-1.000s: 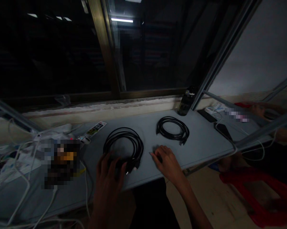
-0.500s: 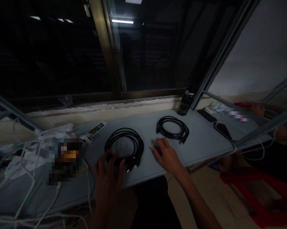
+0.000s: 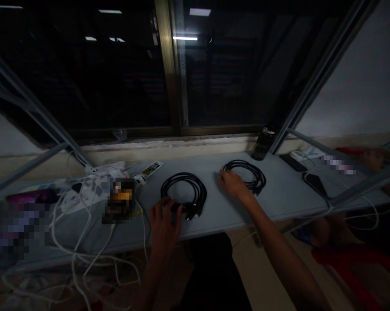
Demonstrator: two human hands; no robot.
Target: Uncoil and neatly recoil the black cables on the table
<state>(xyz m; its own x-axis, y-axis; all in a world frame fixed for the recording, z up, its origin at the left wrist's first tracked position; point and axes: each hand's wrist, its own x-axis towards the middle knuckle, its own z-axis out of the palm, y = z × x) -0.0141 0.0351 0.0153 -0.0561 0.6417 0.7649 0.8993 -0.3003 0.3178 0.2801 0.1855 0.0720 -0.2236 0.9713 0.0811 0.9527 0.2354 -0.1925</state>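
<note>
Two coiled black cables lie on a grey table. My left hand is at the lower left edge of the left coil, its fingers spread and bent, the tips touching or just over the cable. Plug ends show at that coil's front. My right hand is at the left side of the right coil. Its fingers are closed together around the cable there and hide that part of it. The plug end of the right coil points toward me.
Left of the coils lie a blurred-out yellow and dark object, a small card and tangled white cords. A dark bottle stands at the back right, by a metal post. A phone and another person's hand are farther right.
My right hand has moved from between the coils to the right coil and closed on its left side. My left hand stays by the left coil. The camera view has turned left.
</note>
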